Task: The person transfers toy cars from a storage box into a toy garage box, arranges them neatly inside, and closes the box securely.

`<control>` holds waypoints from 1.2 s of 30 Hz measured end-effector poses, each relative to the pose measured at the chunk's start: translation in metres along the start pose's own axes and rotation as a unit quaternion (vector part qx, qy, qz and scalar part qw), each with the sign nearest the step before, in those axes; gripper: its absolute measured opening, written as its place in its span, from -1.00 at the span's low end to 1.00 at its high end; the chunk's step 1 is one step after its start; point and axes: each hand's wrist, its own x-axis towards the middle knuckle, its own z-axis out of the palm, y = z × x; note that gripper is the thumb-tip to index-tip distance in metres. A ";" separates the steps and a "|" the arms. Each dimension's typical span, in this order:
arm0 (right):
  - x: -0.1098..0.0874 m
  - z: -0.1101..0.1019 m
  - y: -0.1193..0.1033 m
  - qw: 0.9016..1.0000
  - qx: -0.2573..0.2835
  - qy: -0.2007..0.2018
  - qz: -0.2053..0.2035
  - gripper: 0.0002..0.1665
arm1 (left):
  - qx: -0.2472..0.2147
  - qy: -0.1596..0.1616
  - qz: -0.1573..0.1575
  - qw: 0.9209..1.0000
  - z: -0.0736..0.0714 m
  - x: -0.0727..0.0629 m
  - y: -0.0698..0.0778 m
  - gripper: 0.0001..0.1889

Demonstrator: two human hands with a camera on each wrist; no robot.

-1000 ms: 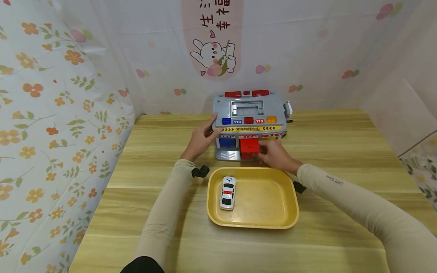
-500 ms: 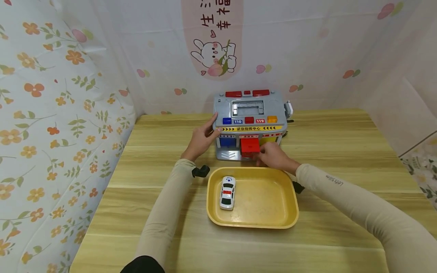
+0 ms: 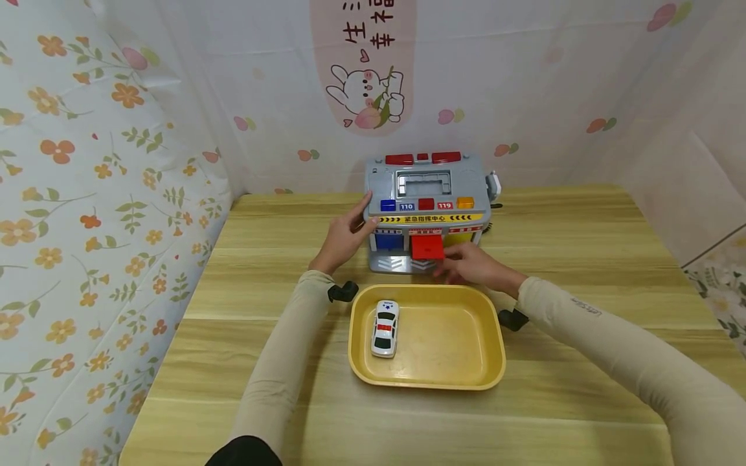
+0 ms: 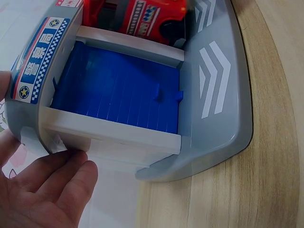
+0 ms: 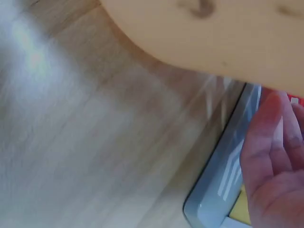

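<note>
While the left hand (image 3: 340, 239) steadies the toy station (image 3: 428, 219) at its left end, thumb on the roof's front corner and fingers bent under the edge, the right hand (image 3: 473, 266) reaches to the middle bay. The left wrist view shows a red truck (image 4: 159, 14) in that bay, sticker and dark wheel visible, beyond the pillar beside the blue door (image 4: 118, 88). From the head, a red panel (image 3: 427, 247) juts from the bay's mouth; whether it is truck or door cannot be told.

The truck thus lies to the left of the right hand, near its fingertips, and well apart from the left hand, with the blue bay between. The right hand's fingers stretch out loosely, slightly apart, above the station's grey front ledge. Whether they touch the truck cannot be told, as the tips are partly hidden. Just behind that hand is the yellow door (image 3: 458, 238).

Nearer the person, a yellow tray (image 3: 445, 336) rests on the table (image 3: 204, 362), a white car (image 3: 384, 329) lying in its left part.
</note>
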 end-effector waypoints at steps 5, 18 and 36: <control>-0.001 -0.004 -0.002 0.999 -0.023 -0.025 -0.022 -0.54 | -0.003 0.000 -0.005 1.000 0.000 -0.001 0.001 -0.37; -0.001 -0.009 -0.003 0.987 -0.139 -0.057 -0.056 -0.48 | 0.002 -0.002 -0.007 1.000 0.000 -0.001 0.001 -0.37; -0.039 -0.044 -0.063 0.949 -0.264 0.025 -0.170 -0.79 | 0.002 0.001 -0.008 1.000 0.001 0.000 0.001 -0.37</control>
